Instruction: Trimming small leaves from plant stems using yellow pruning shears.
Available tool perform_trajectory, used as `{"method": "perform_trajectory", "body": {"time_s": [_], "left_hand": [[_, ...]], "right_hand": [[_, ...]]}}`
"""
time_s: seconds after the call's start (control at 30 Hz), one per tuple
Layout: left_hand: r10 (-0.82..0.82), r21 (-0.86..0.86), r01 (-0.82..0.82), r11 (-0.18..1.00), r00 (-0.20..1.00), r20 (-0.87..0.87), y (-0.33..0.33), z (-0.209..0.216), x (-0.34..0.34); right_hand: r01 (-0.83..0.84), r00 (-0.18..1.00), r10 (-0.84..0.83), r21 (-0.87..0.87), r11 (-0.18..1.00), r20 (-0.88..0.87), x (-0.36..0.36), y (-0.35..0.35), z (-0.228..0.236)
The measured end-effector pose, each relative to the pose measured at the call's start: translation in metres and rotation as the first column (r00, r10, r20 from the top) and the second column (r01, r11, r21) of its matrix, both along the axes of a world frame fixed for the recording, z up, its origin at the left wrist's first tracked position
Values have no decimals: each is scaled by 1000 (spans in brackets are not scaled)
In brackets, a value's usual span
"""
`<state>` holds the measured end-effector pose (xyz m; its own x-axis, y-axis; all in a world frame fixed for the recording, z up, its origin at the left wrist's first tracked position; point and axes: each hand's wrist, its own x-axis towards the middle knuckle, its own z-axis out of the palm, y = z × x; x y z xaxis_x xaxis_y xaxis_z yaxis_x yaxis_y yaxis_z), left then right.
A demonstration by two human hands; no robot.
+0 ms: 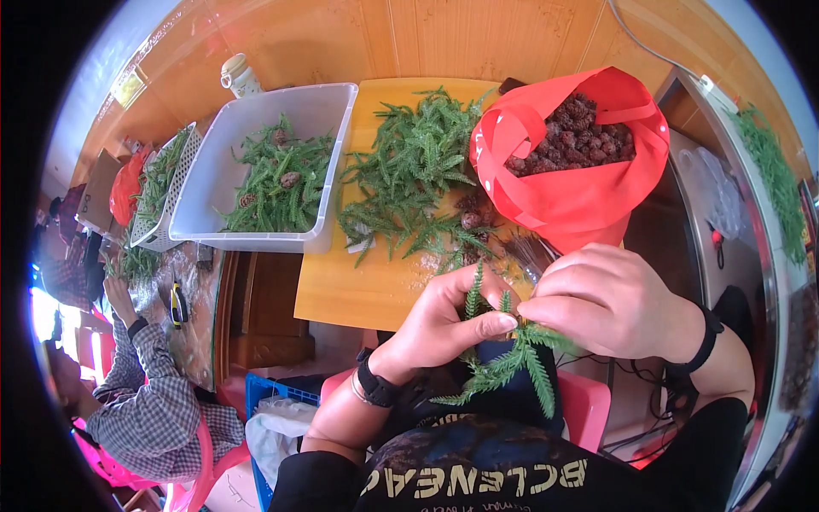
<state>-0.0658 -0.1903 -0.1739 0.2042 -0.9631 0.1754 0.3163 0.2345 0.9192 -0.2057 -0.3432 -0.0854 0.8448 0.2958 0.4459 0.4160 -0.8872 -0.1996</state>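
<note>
Close in front of my body, my left hand (465, 314) pinches a green artificial pine sprig (503, 369) between thumb and fingers. My right hand (601, 300) meets it from the right, its fingertips closed at the sprig's stem near my left thumb. Whatever small part those right fingertips grip is hidden. Several needled branchlets hang below my hands, and one pokes up past my left fingers. Just beyond lie a heap of loose green sprigs (414, 162), a few pine cones (472, 220) and a bundle of thin dark wires (529, 253).
A red bag (572, 192) full of pine cones stands at the right of the yellow table (341, 294). A clear plastic bin (256, 241) holds sprigs and cones. At left, a person in a checked shirt (149, 422) works near pliers (177, 305). A bottle (241, 77) stands behind the bin.
</note>
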Motion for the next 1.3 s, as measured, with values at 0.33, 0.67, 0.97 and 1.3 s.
{"method": "perform_trajectory", "body": {"time_s": [0.33,0.67,0.97,1.3], "left_hand": [[120,-255,-66,965,972,202,-6,-5,-4],[281,-356,-204,912,943,180,-9,-9,-11],[491,-334,-376,864,775,397,-12,-10,-10],[584,-453,-398,798,698,414,-14,-13,-13]], "right_hand": [[298,920,-35,642,706,-390,-7,7,-12],[360,921,212,922,-146,-326,1,20,-66],[267,858,-290,115,957,425,-10,29,-42],[337,871,-486,638,692,67,-1,36,-65]]}}
